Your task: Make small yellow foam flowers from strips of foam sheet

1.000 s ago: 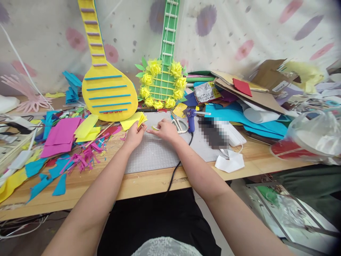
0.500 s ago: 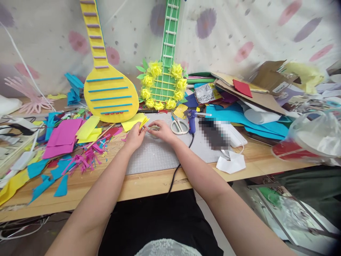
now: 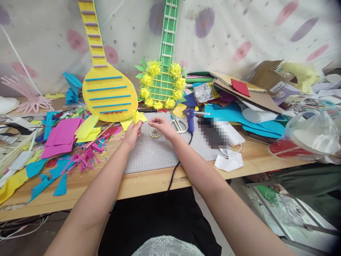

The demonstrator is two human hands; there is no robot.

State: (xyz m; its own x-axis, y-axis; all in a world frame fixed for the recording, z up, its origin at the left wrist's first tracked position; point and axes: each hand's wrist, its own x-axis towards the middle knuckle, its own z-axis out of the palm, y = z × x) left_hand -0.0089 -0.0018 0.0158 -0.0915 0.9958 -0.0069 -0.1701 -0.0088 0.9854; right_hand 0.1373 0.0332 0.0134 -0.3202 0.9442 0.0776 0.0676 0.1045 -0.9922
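My left hand (image 3: 133, 134) is closed on folded yellow paper (image 3: 136, 117), whose layers fan upward over the fingers. To its right, my right hand (image 3: 161, 126) hovers with thumb and fingertips pinched together, apart from the paper. Whatever the pinch holds, if anything, is too small to make out. A small roll of tape (image 3: 154, 133) lies between the hands on the grey cutting mat (image 3: 149, 156). White-handled scissors (image 3: 179, 125) rest just beyond my right wrist, beside a blue glue gun (image 3: 190, 120).
A yellow paper guitar shape (image 3: 110, 94) and a green one with yellow paper flowers (image 3: 163, 83) lean at the back. Magenta paper (image 3: 61, 137) and scraps cover the left side. Blue sheets (image 3: 245, 119) and a plastic-covered tub (image 3: 303, 138) occupy the right. A black cord (image 3: 174, 174) crosses the front edge.
My hands have moved apart. The yellow paper in my left hand now stands more upright and spread. The tape roll, mostly covered by my right hand before, shows on the mat.
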